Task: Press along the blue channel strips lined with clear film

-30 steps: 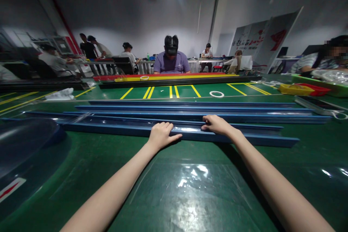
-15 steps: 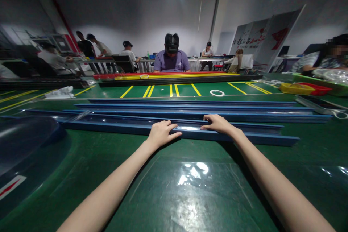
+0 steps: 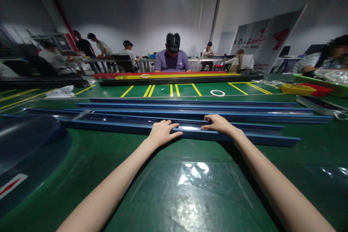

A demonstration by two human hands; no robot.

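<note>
A long blue plastic channel (image 3: pixel 130 127) lies across the green table, its trough facing up. My left hand (image 3: pixel 162 132) grips its near wall, fingers inside the trough and thumb along the outer side. To the right, my right hand (image 3: pixel 218 124) curls over the same channel, with fingertips in the trough. A short bare stretch of channel shows between the two hands. Clear tape or film (image 3: pixel 82 115) crosses the channel at its left part. Just behind it lie more blue channels (image 3: pixel 261 110), roughly parallel.
A clear plastic sheet (image 3: pixel 190 192) covers the near table. At left sits a dark, glossy rounded object (image 3: pixel 27 145). Farther back are a white ring (image 3: pixel 218 93), yellow tape lines, red, yellow and black strips (image 3: pixel 174 79), a phone (image 3: pixel 322 104) and a yellow tray (image 3: pixel 297 89). A co-worker (image 3: pixel 172 58) sits opposite.
Both hands keep their places on the blue channel. The whole view has shifted very slightly; nothing was taken up or let go.
</note>
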